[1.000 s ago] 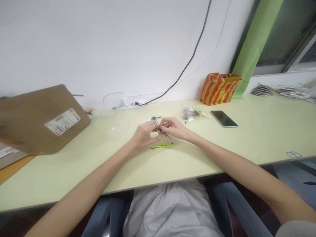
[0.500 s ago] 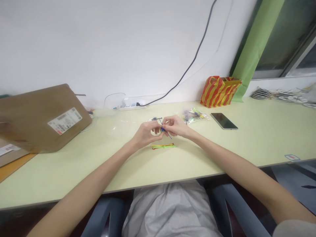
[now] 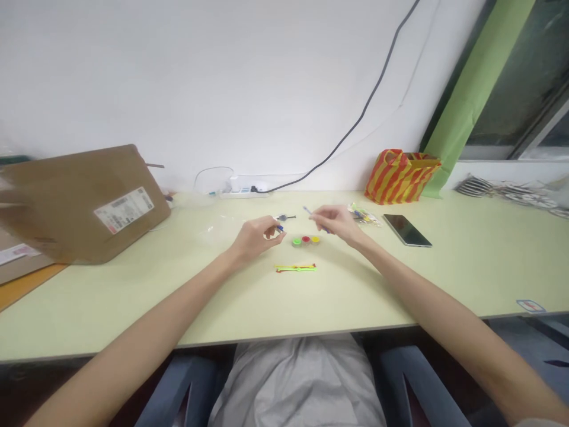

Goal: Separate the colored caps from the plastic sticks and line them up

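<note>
My left hand (image 3: 255, 238) pinches a small blue piece (image 3: 280, 228) between thumb and fingers, above the table. My right hand (image 3: 338, 224), a little blurred, grips a thin blue stick (image 3: 306, 209) whose ends stick out on both sides of the fingers. Between and just below the hands sit three small round pieces: a green one (image 3: 296, 242), a red one (image 3: 306, 240) and a yellow one (image 3: 315, 240). Nearer to me lie thin yellow, red and green strips (image 3: 297, 268), side by side. Behind the left hand is a small dark piece with a rod (image 3: 287, 217).
A clear bag of colourful parts (image 3: 364, 214) lies behind my right hand, with a tablet (image 3: 406, 230) and a striped bag (image 3: 400, 177) further right. A cardboard box (image 3: 89, 207) stands at left. A power strip (image 3: 240, 194) runs along the wall.
My hands were together on the blue parts and have moved apart, the right one going right with the stick. The three round pieces, hidden before, now show.
</note>
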A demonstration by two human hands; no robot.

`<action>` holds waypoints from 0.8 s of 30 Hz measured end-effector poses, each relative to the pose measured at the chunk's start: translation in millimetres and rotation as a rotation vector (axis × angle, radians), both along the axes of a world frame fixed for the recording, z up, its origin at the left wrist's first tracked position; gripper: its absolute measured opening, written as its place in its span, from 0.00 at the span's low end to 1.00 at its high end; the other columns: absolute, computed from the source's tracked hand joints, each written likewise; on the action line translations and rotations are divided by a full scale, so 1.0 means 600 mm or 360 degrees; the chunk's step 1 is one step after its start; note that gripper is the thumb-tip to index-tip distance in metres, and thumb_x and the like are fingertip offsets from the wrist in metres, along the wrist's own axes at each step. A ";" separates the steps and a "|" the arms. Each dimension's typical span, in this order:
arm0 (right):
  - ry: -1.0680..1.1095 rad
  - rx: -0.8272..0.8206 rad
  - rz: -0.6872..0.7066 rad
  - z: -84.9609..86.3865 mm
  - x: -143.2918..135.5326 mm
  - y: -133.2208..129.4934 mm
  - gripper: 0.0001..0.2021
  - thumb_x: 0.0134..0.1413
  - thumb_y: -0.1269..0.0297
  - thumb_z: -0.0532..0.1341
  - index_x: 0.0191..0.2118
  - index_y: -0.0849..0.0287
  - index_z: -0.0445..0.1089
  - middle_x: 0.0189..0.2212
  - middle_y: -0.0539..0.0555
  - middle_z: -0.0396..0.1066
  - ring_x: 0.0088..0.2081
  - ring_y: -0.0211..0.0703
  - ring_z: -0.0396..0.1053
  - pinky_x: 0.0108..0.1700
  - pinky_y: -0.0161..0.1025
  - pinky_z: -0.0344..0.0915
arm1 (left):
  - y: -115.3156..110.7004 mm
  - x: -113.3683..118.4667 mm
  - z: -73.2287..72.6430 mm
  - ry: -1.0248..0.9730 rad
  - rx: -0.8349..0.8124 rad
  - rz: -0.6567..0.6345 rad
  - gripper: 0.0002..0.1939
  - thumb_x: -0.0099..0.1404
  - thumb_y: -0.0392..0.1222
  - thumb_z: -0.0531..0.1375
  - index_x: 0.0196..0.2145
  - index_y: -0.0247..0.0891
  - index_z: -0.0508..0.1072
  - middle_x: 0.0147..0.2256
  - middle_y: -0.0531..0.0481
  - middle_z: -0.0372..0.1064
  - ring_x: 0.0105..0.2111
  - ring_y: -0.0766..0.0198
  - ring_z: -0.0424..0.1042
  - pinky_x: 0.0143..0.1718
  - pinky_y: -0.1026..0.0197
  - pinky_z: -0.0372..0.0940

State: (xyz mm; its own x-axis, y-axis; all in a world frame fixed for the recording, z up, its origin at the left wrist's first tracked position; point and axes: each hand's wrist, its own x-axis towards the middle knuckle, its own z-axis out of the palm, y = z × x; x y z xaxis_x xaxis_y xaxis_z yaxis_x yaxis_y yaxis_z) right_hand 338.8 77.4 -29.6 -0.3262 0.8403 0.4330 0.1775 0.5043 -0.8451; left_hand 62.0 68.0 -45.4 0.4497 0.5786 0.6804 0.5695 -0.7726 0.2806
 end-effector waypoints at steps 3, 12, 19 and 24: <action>-0.0368 0.0230 0.0304 0.002 -0.045 -0.050 0.13 0.62 0.54 0.64 0.36 0.61 0.78 0.27 0.52 0.75 0.29 0.38 0.68 0.32 0.34 0.62 | 0.010 -0.009 -0.002 0.0058 -0.0041 0.0138 0.07 0.65 0.44 0.62 0.38 0.38 0.74 0.29 0.54 0.69 0.27 0.67 0.68 0.33 0.63 0.64; -0.1231 0.0735 0.0451 -0.020 -0.072 -0.083 0.09 0.68 0.68 0.59 0.40 0.58 0.77 0.38 0.55 0.75 0.36 0.41 0.71 0.40 0.37 0.59 | 0.017 -0.019 -0.006 0.0124 -0.0244 0.0281 0.09 0.64 0.45 0.61 0.39 0.40 0.73 0.31 0.53 0.71 0.30 0.64 0.70 0.35 0.62 0.64; -0.1210 0.0607 0.0442 -0.016 -0.072 -0.085 0.03 0.63 0.70 0.64 0.37 0.58 0.75 0.34 0.52 0.75 0.36 0.41 0.70 0.40 0.36 0.58 | 0.001 -0.006 0.001 0.0275 -0.0321 0.0146 0.12 0.66 0.43 0.58 0.46 0.40 0.73 0.38 0.50 0.75 0.38 0.60 0.74 0.41 0.59 0.66; -0.1124 0.0726 0.0357 -0.012 -0.065 -0.074 0.06 0.67 0.66 0.61 0.38 0.58 0.75 0.36 0.54 0.73 0.37 0.41 0.70 0.39 0.36 0.59 | -0.007 -0.004 0.006 0.0389 -0.0374 0.0127 0.11 0.70 0.46 0.55 0.48 0.42 0.70 0.43 0.48 0.76 0.42 0.56 0.76 0.43 0.57 0.67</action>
